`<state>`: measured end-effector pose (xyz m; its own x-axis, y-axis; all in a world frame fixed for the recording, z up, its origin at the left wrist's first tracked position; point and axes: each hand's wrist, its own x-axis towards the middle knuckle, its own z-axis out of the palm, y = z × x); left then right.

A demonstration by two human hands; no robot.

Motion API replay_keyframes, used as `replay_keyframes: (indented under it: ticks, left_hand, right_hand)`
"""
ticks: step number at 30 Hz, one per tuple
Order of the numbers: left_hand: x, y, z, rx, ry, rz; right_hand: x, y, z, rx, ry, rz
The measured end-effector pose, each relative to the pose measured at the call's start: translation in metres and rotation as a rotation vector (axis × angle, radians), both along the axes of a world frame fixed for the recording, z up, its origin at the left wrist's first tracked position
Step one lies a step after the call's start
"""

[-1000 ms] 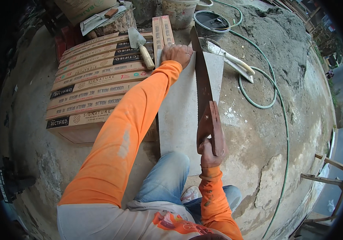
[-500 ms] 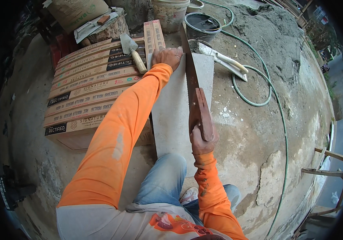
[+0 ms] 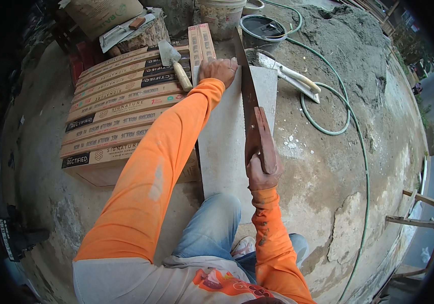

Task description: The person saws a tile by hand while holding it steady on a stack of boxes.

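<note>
A hand saw (image 3: 249, 91) with a brown blade and a reddish handle lies lengthwise over a long pale grey board (image 3: 222, 142), its toothed edge facing left. My right hand (image 3: 263, 175) is closed round the saw's handle, near the board's right side. At the far left end of the board, my left hand (image 3: 218, 70) grips it with curled fingers; the fingertips are partly hidden. Just left of that hand, a trowel (image 3: 174, 63) with a wooden handle rests on stacked cardboard boxes (image 3: 110, 121). My bent knee (image 3: 217, 213) is against or over the board's near end.
Beyond the board stand a dark water-filled bucket (image 3: 262, 28) and a pale bucket (image 3: 222, 17). A green hose (image 3: 364, 167) loops along the right side, near a heap of grey sand (image 3: 348, 50). A stump (image 3: 146, 33) carries tools at the far left.
The whole view has shifted slightly, so things appear a little farther right. Both hands keep their holds on board and saw; the saw appears to have slid very slightly forward.
</note>
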<state>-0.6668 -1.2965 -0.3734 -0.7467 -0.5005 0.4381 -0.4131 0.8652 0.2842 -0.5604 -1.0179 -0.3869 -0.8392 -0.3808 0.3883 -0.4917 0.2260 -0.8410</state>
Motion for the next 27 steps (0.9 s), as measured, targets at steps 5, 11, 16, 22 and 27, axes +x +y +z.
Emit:
replay_keyframes:
  ticks: [5,11,16,22,27]
  left_hand:
    - [0.000,-0.009,-0.003,0.001,-0.002,0.040]
    - [-0.007,-0.009,-0.005,-0.061,0.034,-0.019]
    - [-0.007,-0.006,-0.005,-0.036,0.006,0.020]
    - [0.000,-0.002,-0.005,-0.057,0.048,0.005]
    - [-0.010,-0.002,-0.006,-0.070,0.015,0.039]
  right_hand:
    - [0.071,0.057,0.012,0.186,-0.052,0.019]
    - [0.056,0.055,0.018,0.075,-0.057,0.023]
    - [0.018,0.010,0.018,0.008,-0.080,0.024]
    - [0.093,0.072,0.050,0.341,-0.160,0.027]
    - [0.022,0.014,0.005,0.020,-0.034,-0.013]
